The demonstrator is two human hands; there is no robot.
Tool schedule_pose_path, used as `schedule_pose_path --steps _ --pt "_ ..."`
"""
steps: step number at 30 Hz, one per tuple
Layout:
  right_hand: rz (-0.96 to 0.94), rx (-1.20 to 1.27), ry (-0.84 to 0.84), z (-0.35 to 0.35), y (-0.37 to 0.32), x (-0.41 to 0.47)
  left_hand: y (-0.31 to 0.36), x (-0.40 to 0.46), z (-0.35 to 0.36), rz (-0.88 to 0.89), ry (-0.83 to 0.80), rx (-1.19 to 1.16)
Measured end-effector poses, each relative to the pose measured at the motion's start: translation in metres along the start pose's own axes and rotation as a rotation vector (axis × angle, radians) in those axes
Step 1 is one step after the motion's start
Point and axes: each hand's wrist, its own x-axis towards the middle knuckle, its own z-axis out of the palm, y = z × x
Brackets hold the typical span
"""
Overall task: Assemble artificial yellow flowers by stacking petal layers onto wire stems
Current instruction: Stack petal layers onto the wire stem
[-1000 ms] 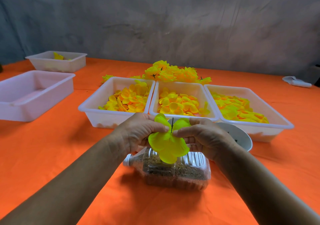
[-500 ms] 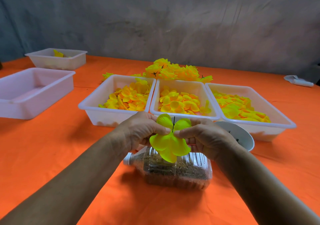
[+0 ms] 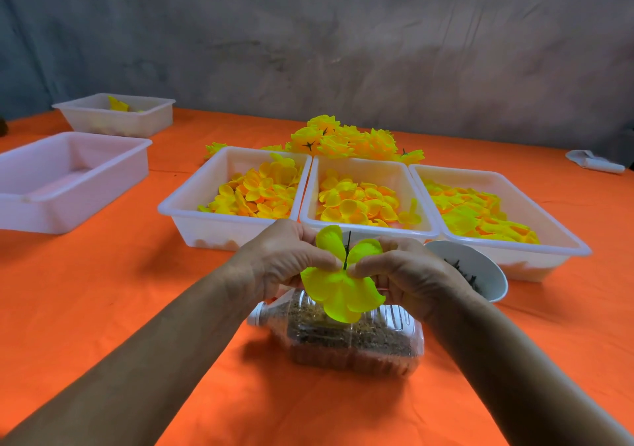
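While pinched between left hand (image 3: 284,260) and right hand (image 3: 408,270), petal layer (image 3: 343,291) rides wire stem (image 3: 348,248)

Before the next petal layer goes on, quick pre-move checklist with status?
1. Stem pokes through petal layer: ok.
2. Left hand and right hand both pinch the layer at the stem: ok.
3. Layer fully seated down the stem: cannot tell.
4. Middle tray holds petals: ok.
5. Stem base stuck in the bottle: cannot tell, hidden.
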Motion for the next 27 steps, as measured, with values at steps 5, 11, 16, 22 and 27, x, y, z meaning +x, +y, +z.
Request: schedule_pose_path --steps 5,11,16,22,27 --pt "0.052 -0.011 -0.002 -0.002 0.002 0.002 -0.003 0.005 0.0 -0.036 -0.004 0.0" --pt "0.117 0.081 -0.06 -0.005 0.004 -0.001 -0.007 0.013 -0.005 -0.122 -0.111 -0.005" --pt "0.133 0.118 -0.064 -0.004 0.006 -0.002 -0.009 0.016 -0.007 -0.155 -0.188 -0.002" --pt "0.126 0.121 -0.037 -0.003 0.007 -0.006 -0.017 0.013 -0.008 -0.108 -0.13 -0.021" --pt "0.125 0.104 -0.02 -0.005 0.006 -0.009 -0.021 0.011 -0.012 -0.094 -0.079 0.014"
